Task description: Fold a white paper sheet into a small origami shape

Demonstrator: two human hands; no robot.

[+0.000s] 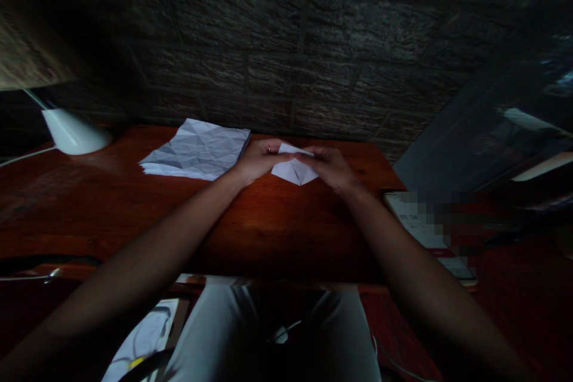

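Observation:
A small folded white paper point(294, 170) with a pointed lower tip lies at the far middle of the red-brown wooden table point(268, 227). My left hand point(258, 158) pinches its upper left edge with closed fingers. My right hand point(330, 167) grips its right side, fingers curled over the top edge. Both forearms reach forward across the table from the near edge.
A stack of creased white paper sheets point(197, 149) lies just left of my hands. A white lamp base point(74, 130) stands at the far left. A phone point(430, 233) rests at the table's right edge. A dark stone wall point(290, 42) rises behind the table.

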